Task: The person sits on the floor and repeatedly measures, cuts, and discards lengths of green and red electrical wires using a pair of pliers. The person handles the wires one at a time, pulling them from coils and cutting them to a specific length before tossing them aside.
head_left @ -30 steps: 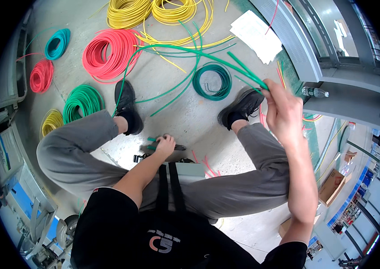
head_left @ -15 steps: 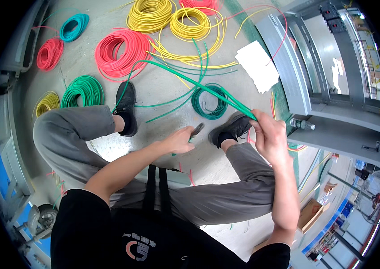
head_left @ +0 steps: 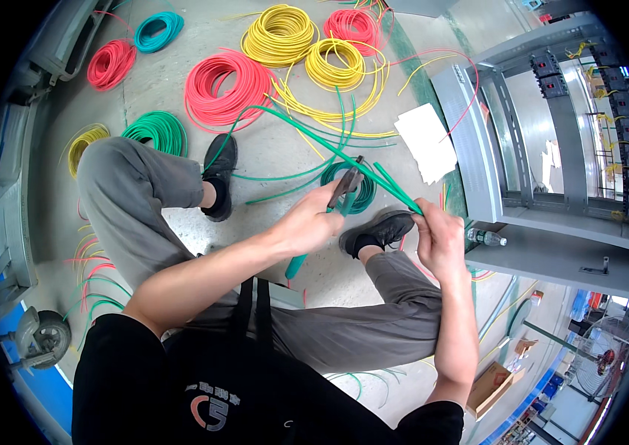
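Two bare hands work at the centre of the frame, above the person's grey-trousered knees. The left hand (head_left: 307, 222) is closed on a pair of green-handled cutters (head_left: 329, 215), whose dark jaws point up and right and meet the bundle of green wires (head_left: 344, 159). The right hand (head_left: 440, 241), just right of centre, has its grip closed round the ends of those same green wires, which run from the fist up and left across the floor (head_left: 284, 148).

A dark green coil (head_left: 362, 194) lies on the floor just behind the cutters, beside the black shoe (head_left: 381, 228). Higher up lie a large pink coil (head_left: 225, 89) and two yellow coils (head_left: 281, 33); a green coil (head_left: 157, 132) sits at upper left. A white sheet (head_left: 426, 141) rests near the open grey cabinet (head_left: 544, 148) at right.
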